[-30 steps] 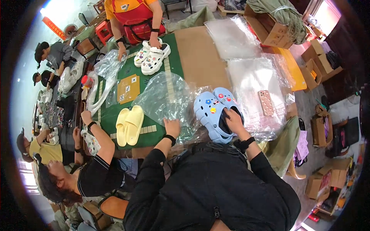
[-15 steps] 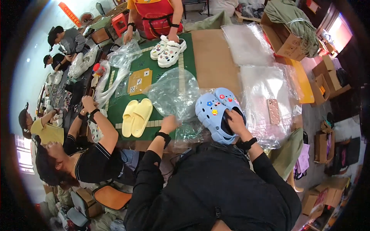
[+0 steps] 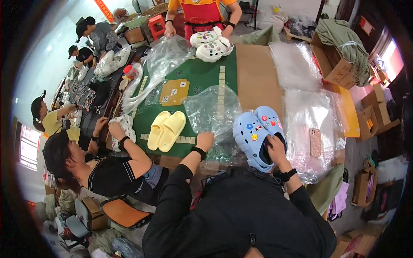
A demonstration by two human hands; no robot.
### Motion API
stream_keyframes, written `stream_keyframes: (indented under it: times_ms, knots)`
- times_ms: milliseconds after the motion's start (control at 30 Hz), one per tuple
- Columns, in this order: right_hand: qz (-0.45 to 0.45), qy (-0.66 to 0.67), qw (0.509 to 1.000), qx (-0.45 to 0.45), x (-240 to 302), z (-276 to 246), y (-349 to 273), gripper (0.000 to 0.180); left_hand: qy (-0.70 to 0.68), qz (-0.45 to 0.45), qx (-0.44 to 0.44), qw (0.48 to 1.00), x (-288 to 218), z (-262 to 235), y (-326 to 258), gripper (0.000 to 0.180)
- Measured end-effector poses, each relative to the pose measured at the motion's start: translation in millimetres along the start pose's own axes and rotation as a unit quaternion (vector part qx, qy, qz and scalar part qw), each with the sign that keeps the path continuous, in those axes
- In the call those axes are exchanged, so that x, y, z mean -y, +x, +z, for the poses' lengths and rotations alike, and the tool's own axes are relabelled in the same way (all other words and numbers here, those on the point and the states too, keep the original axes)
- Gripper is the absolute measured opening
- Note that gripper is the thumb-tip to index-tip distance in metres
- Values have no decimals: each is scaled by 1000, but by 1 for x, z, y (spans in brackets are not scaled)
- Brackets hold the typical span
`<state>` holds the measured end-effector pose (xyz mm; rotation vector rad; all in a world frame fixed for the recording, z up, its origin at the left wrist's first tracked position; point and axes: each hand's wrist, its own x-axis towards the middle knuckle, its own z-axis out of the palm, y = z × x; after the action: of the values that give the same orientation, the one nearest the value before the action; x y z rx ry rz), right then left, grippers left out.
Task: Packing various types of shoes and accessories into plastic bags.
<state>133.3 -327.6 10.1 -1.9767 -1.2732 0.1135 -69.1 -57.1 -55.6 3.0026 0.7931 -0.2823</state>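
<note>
My right hand (image 3: 276, 149) grips a pair of light-blue clogs (image 3: 254, 134) by the heel openings, fingers inside. Colourful charms dot their toes, which point away from me. My left hand (image 3: 205, 141) is closed at the near edge of a clear plastic bag (image 3: 214, 107), which spreads over the green mat just left of the clogs. The fingertips are hidden. Left of that hand, a pair of yellow slides (image 3: 167, 131) lies on the mat, apart from it.
Across the table a co-worker holds white clogs (image 3: 211, 45) and a plastic bag (image 3: 170, 53). Another person sits at my left with a white clog (image 3: 124, 131). Stacked clear bags (image 3: 301, 112) and a pink phone (image 3: 315, 142) lie at right; a cardboard box (image 3: 333, 58) stands behind.
The whole view has shifted, moving most things rightward in the picture. Across the table, the co-worker's bag is lifted and spread beside the white clogs. My hands keep their holds.
</note>
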Motion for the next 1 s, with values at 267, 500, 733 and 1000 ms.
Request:
stream_keyframes:
  times_ms: [267, 500, 733, 1000]
  knots:
    - [-145, -18, 987, 60, 18, -7, 20, 33, -158, -65, -193, 966, 1, -17, 20, 7]
    - [-252, 21, 960, 122, 36, 7, 46, 34, -357, -167, -215, 894, 46, -26, 42, 16]
    - [-352, 17, 911, 217, 52, 23, 66, 34, -520, -169, -254, 798, 68, -44, 51, 17]
    - [-367, 20, 894, 255, 52, 39, 80, 34, -434, -134, -254, 854, 69, -78, 27, 17]
